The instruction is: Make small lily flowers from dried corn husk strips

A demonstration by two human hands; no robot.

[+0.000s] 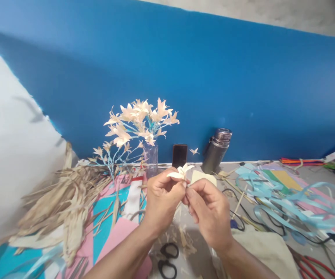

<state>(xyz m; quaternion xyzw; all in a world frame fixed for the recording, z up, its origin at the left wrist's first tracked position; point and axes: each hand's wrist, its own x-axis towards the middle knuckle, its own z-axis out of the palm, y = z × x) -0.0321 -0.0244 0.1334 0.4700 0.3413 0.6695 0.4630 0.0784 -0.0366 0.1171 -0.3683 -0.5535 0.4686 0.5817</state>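
My left hand (162, 195) and my right hand (209, 211) meet above the table, both pinched on a small cream husk flower (182, 171) whose petals stick up above the fingers. Behind them a clear bottle (151, 159) holds a bunch of like flowers (140, 120) on blue-wrapped stems. Black-handled scissors (167, 259) lie on the table below my wrists.
A heap of dry husks (59, 201) lies at the left on pink and blue paper (109, 228). A dark phone (179, 155) and a steel flask (216, 151) stand against the blue wall. Light blue ribbon (286, 197), coloured sheets and red-handled pliers (315, 267) clutter the right.
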